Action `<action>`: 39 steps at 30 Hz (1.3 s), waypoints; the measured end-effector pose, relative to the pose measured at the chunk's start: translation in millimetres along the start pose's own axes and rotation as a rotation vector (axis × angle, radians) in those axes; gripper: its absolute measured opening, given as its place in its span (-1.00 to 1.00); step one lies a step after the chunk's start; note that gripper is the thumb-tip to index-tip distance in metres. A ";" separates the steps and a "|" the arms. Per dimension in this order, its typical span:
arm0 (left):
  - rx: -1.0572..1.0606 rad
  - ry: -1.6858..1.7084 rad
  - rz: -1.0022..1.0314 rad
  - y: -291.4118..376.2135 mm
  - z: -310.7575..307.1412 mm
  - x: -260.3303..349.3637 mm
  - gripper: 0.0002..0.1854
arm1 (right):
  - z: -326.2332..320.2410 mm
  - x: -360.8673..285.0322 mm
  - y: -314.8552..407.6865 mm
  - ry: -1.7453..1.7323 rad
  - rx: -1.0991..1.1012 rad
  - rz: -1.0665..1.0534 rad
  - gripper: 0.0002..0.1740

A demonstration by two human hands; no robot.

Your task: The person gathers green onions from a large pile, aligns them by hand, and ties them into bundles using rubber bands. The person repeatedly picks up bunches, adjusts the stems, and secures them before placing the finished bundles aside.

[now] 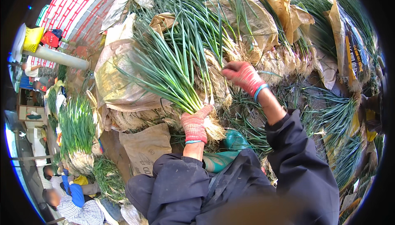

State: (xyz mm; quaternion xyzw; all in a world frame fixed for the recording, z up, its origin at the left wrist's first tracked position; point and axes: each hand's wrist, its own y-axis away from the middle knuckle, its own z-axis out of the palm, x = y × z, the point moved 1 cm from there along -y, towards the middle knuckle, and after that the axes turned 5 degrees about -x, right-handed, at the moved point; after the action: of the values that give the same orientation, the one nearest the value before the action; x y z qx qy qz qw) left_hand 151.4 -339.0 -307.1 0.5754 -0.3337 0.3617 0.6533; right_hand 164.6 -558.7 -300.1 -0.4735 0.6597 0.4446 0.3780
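My left hand (197,123), in a red-and-white knitted work glove, grips a bunch of green garlic (182,86) just above its pale roots. The long leaves fan out to the upper left, and the roots hang below my fist. My right hand (245,77), gloved alike with a blue cuff, pinches a single green garlic stalk (226,84) by its leafy part. The roots of this stalk hang a little to the right of the bunch. Past the bunch lies a large heap of green garlic (209,21), roots turned towards me.
Woven sacks (123,77) partly cover the heap. A flattened sack (146,148) lies by my left knee. Loose stalks (336,111) litter the ground at right. A standing bundle (77,126) and people (77,203) are at left, near a pale post (61,57). I wear green boots (220,160).
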 end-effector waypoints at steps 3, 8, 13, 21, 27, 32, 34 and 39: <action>0.052 -0.043 0.001 3.6 5.0 1.8 -0.64 | 30.4 -8.5 5.3 0.146 0.110 -0.243 -0.65; 0.037 -0.007 0.016 7.7 3.6 5.6 -0.64 | 42.5 -4.9 -15.6 0.677 0.130 -0.022 -0.76; 0.031 -0.062 0.063 7.3 2.5 7.2 -0.66 | 28.6 -20.8 -18.0 0.750 0.066 -0.457 -0.88; 0.142 -0.255 -0.138 11.9 13.9 23.1 -0.76 | 53.3 -56.6 -45.6 1.344 -0.390 -0.516 -0.85; 0.041 0.010 -0.043 3.3 1.3 14.8 -0.69 | 35.6 -40.0 -33.9 1.066 -0.090 -0.470 -0.87; -0.077 0.177 -0.114 7.2 -9.8 0.4 -0.73 | -8.7 -17.8 8.5 0.055 -0.149 0.435 -0.40; -0.238 0.273 -0.094 10.5 -6.9 -3.5 -0.77 | 10.2 -9.6 25.5 -0.333 -0.389 0.290 -0.41; -0.306 0.031 -0.163 2.1 -9.0 -4.3 -0.76 | 79.2 6.9 30.1 0.301 0.022 -0.304 -0.57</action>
State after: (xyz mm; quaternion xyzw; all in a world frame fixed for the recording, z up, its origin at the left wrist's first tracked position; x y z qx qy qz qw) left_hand 147.5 -330.2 -310.7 0.4886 -0.3269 0.2616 0.7655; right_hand 139.9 -481.2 -324.8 -0.6244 0.6347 0.2993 0.3431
